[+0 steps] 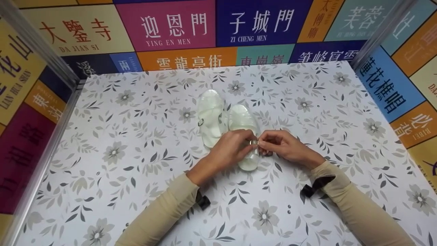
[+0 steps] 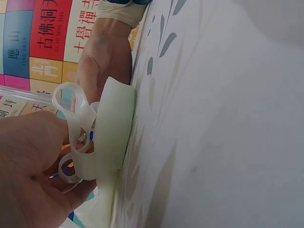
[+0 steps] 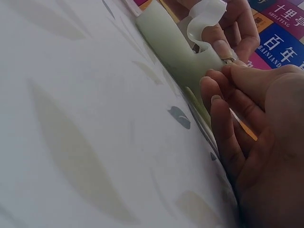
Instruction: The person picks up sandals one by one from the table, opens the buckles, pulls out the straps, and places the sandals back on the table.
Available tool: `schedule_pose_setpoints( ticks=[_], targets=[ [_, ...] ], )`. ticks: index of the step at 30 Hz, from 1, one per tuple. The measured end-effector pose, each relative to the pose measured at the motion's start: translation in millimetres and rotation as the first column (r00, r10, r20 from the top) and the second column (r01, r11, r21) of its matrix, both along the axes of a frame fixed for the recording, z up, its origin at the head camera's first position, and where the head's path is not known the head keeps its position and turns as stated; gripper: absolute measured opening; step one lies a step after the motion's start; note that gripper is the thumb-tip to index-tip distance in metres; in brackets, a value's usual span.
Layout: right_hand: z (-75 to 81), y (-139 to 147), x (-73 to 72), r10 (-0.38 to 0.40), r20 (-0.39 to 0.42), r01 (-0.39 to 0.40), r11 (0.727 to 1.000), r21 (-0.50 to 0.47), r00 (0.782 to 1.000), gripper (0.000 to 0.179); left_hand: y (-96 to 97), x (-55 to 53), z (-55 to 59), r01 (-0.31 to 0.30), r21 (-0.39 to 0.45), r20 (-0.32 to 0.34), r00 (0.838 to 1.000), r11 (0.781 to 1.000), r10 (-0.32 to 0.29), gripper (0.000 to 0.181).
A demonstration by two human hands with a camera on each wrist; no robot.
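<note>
Pinching the buckled strap [image 2: 85, 166] of 1 pale sandal [image 1: 249, 165] on a floral counter [image 1: 136, 198], the left hand [image 1: 233, 146] and right hand [image 1: 286, 146] nearly meet; a 2nd sandal [image 1: 211, 101] lies alongside, colorful lettered walls [image 1: 167, 25] behind.

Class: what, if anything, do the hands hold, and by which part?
The nearer sandal, by its metal strap buckle: left hand and right hand pinch there.
</note>
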State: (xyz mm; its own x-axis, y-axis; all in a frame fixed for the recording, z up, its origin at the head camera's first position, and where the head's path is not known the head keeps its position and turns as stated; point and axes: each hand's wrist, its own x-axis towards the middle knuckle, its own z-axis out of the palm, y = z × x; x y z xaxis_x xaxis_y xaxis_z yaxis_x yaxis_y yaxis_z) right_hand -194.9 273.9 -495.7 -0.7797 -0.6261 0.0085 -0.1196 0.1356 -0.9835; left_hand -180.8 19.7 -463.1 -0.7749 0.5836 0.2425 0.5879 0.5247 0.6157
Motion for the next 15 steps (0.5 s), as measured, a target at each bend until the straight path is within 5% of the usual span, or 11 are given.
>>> schedule_pose_setpoints(
  ticks=[15],
  targets=[
    [-1.4, -1.2, -0.3, 0.004, -0.005, -0.004, 1.0, -0.001, 1.0, 0.016, -0.5, 1.1, 1.9, -0.001, 0.013, 0.032, 0.999, 1.0, 0.001, 0.022]
  ],
)
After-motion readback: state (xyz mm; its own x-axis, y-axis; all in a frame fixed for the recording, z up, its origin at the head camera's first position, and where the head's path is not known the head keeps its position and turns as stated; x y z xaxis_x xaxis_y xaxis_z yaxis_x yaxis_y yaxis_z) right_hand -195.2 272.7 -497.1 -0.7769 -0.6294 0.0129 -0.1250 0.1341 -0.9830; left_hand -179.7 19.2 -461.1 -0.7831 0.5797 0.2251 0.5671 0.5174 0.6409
